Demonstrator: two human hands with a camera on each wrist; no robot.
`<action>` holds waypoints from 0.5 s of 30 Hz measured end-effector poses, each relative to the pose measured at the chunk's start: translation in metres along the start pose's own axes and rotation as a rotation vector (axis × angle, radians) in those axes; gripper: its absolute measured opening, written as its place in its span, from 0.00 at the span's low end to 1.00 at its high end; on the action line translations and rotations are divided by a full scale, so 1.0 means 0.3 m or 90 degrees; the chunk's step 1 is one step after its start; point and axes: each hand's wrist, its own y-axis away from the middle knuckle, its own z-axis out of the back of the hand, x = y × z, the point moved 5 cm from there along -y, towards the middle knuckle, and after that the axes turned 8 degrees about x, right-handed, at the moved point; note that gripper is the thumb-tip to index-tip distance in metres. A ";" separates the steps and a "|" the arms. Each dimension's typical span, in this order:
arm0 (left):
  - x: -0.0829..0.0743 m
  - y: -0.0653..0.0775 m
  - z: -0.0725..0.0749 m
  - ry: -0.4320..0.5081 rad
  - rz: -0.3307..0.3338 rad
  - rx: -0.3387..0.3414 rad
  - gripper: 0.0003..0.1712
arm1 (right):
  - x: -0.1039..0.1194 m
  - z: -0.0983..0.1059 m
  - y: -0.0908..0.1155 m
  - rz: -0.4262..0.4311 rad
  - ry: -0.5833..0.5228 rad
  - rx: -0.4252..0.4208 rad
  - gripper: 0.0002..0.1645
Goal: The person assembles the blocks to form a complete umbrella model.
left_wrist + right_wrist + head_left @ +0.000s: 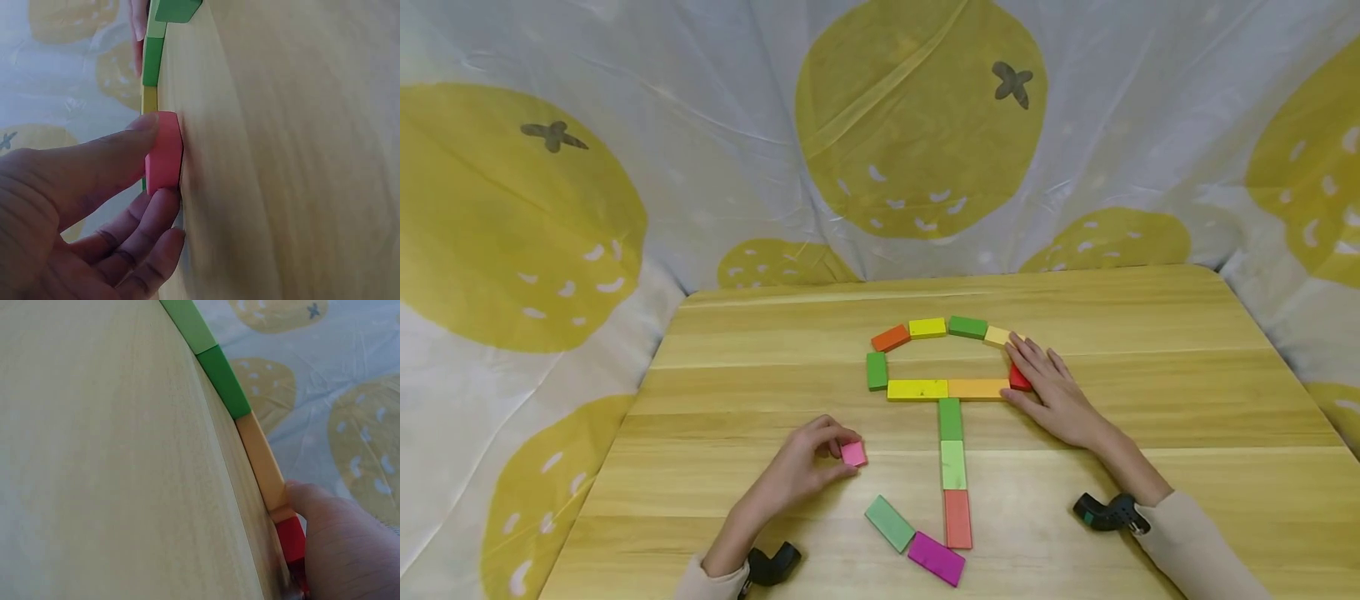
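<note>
A pink block [853, 453] is pinched between the thumb and fingers of my left hand [805, 462], low at the tabletop, left of the block figure. My right hand [1056, 400] lies over the figure's right side with its fingers stretched out. Beneath it a red block [1019, 379] is partly covered. Its thumb touches the end of a light orange block [262, 465], and the fingertips reach a cream block [997, 336]. A yellow block [917, 390] lines up with the orange one, under an arc holding an orange-red block [891, 338] and green and yellow ones.
Below the bar runs a stem of a green block [951, 419], a light green block [953, 465] and a coral block [958, 518]. A magenta block [936, 558] and a pale green block [890, 523] slant off its foot to the left. A patterned cloth [722, 167] hangs behind the table.
</note>
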 end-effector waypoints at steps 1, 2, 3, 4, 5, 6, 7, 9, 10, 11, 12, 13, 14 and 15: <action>-0.002 0.003 0.000 0.001 -0.005 0.004 0.19 | -0.001 0.000 0.000 -0.001 0.000 0.002 0.47; -0.004 0.005 -0.001 0.002 -0.011 0.009 0.20 | -0.001 -0.001 -0.001 -0.001 -0.001 0.001 0.47; -0.004 0.007 -0.001 0.008 -0.013 0.018 0.21 | -0.001 -0.001 -0.001 -0.001 -0.001 0.002 0.47; -0.004 0.010 0.001 0.014 -0.017 0.030 0.22 | -0.001 -0.001 -0.001 -0.001 -0.001 0.003 0.47; -0.004 0.011 0.002 0.016 -0.020 0.044 0.23 | -0.001 -0.001 0.000 -0.002 -0.002 0.004 0.47; -0.003 0.012 0.004 0.022 -0.020 0.059 0.24 | -0.001 -0.001 0.000 -0.001 -0.002 0.003 0.47; -0.001 0.012 0.004 0.026 -0.020 0.074 0.25 | -0.001 -0.002 0.001 -0.002 -0.002 0.004 0.47; 0.004 0.012 0.006 0.032 -0.017 0.103 0.27 | -0.001 -0.002 0.003 -0.003 -0.004 0.005 0.47; 0.005 0.010 0.006 0.029 -0.019 0.112 0.26 | -0.001 -0.003 0.004 -0.004 -0.005 0.006 0.47; 0.006 0.007 0.007 0.023 -0.023 0.118 0.25 | -0.001 -0.003 0.004 -0.004 -0.005 0.006 0.47; 0.007 0.004 0.009 0.022 -0.028 0.120 0.24 | -0.001 -0.003 0.003 -0.004 -0.005 0.005 0.47; 0.008 0.001 0.010 0.018 -0.036 0.120 0.23 | -0.001 -0.004 0.003 -0.004 -0.006 0.007 0.47; 0.010 -0.002 0.012 0.017 -0.043 0.121 0.22 | 0.000 -0.003 0.002 -0.004 -0.007 0.007 0.47; 0.013 -0.007 0.014 0.016 -0.050 0.122 0.20 | 0.000 -0.002 0.001 -0.004 -0.007 0.006 0.47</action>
